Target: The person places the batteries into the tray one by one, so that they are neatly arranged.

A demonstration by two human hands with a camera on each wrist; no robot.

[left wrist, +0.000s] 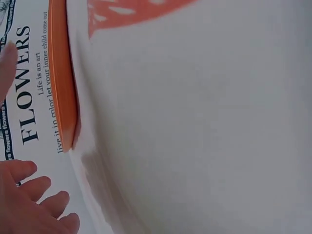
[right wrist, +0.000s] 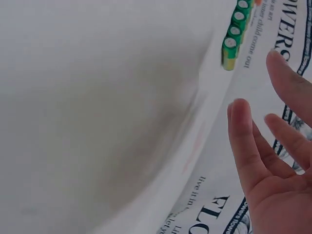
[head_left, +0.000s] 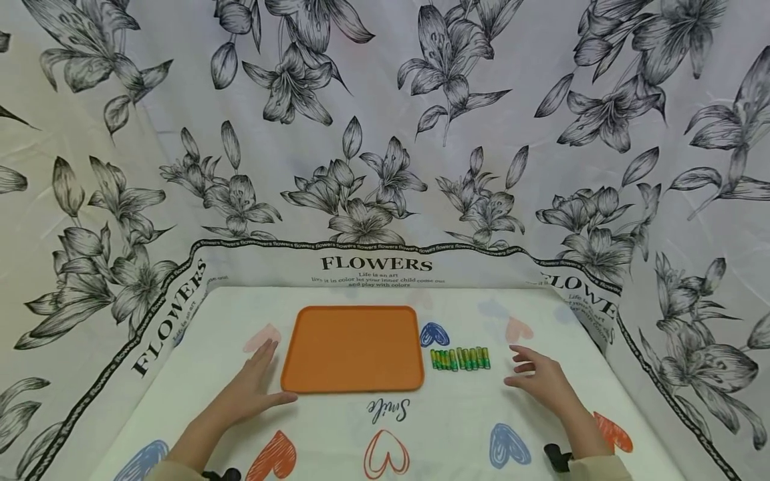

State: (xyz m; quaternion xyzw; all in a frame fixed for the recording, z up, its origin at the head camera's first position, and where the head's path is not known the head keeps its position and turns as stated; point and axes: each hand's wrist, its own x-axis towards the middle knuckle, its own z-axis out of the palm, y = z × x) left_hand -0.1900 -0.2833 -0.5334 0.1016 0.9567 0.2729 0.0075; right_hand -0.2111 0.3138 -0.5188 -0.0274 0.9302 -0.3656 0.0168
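Lying on the white table (head_left: 448, 427), an orange tray (head_left: 353, 351) is flanked by the left hand (head_left: 251, 389), its fingers extended and spread. The right hand (head_left: 543, 379), with fingers loosely parted, is held near green batteries (head_left: 468, 359), lined up just right of the tray.

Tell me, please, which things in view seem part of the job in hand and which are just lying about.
Likely part of the job:
Orange tray, nearest the left fingers
Green-and-yellow batteries, beside the tray, nearest the right fingers

Apparently just surroundings:
Heart-printed tablecloth
Flower-printed backdrop
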